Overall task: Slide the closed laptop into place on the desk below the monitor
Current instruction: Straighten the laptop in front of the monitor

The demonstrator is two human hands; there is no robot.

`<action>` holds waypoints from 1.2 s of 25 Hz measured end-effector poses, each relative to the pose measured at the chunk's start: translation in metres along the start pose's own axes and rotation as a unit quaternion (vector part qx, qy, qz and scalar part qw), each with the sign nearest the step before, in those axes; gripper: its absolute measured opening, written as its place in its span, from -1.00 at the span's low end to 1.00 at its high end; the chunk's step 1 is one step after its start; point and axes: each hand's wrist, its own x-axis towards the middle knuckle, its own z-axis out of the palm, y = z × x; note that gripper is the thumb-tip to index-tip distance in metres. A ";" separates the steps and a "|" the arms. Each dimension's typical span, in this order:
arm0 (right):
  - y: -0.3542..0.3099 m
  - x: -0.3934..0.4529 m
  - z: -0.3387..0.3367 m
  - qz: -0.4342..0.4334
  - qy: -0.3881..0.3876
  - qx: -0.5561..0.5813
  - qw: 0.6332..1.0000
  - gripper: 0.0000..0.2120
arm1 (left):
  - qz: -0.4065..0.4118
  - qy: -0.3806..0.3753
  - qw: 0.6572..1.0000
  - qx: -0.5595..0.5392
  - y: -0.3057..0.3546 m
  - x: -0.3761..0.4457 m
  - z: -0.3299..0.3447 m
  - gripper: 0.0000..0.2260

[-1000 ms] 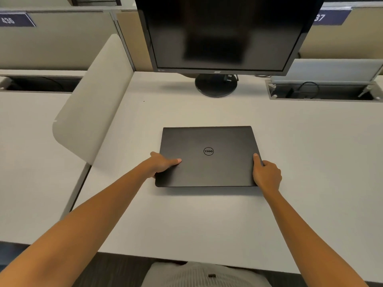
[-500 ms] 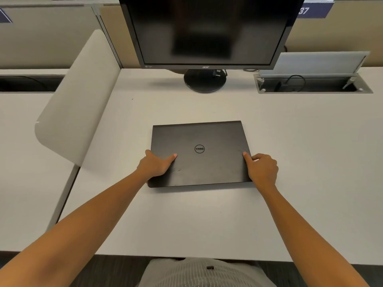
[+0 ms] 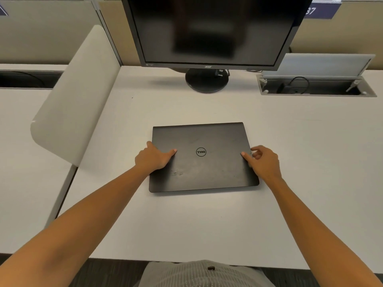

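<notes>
Head view: closed black laptop lies flat on the white tabletop, logo up, centred in front of the monitor but well short of its round stand; bare tabletop shows between the far edge of the lid and the stand. Lid sits slightly skewed, right far corner a touch further back than the left. Left hand grips the left edge, thumb lying across the lid, fingers wrapped under or against the side (underside hidden). Right hand is at the right edge with fingers loosely curled, one fingertip touching the lid near the edge; it reads as a light touch rather than a firm grasp, not clenched. Judgement: the slide is partly done. To do it well, set the right hand as squarely as the left, push evenly from both sides so the skew comes out, keep the base flat on the tabletop, no lifting. Stop before the far edge meets the stand. Open cable box at the right rear and side divider on the left are both clear of the path.
</notes>
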 end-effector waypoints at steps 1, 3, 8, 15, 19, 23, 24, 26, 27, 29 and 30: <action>-0.002 0.008 0.001 -0.006 -0.020 0.027 0.999 -0.46 | 0.020 0.009 0.999 -0.039 0.001 0.006 0.001 -0.07; -0.011 0.023 0.005 -0.011 -0.046 0.069 0.996 -0.33 | 0.057 0.021 0.991 -0.116 0.001 0.017 0.001 -0.01; -0.027 0.050 0.022 -0.031 -0.084 0.156 0.984 -0.17 | 0.154 0.069 0.966 -0.195 -0.002 0.034 0.006 0.03; -0.010 0.040 0.030 -0.058 -0.073 0.175 0.980 -0.06 | 0.173 0.058 0.922 -0.343 -0.037 0.018 0.031 0.08; -0.010 0.040 0.031 -0.054 -0.076 0.175 0.980 -0.03 | 0.177 0.042 0.922 -0.342 -0.040 0.014 0.033 0.09; -0.002 0.033 0.031 -0.056 -0.076 0.180 0.979 -0.04 | 0.179 0.041 0.920 -0.347 -0.043 0.010 0.035 0.06; 0.000 0.030 0.030 -0.054 -0.077 0.186 0.978 -0.04 | 0.181 0.043 0.919 -0.347 -0.044 0.009 0.036 0.06; 0.003 0.026 0.029 -0.051 -0.077 0.194 0.977 -0.05 | 0.186 0.045 0.918 -0.347 -0.045 0.006 0.037 0.05; 0.003 0.025 0.029 -0.051 -0.078 0.195 0.976 -0.05 | 0.187 0.046 0.918 -0.347 -0.046 0.006 0.037 0.05; 0.002 0.021 0.028 -0.051 -0.079 0.196 0.976 -0.06 | 0.188 0.045 0.917 -0.348 -0.048 0.005 0.037 0.04; 0.002 0.019 0.029 -0.051 -0.078 0.197 0.976 -0.06 | 0.187 0.045 0.917 -0.349 -0.049 0.004 0.037 0.04</action>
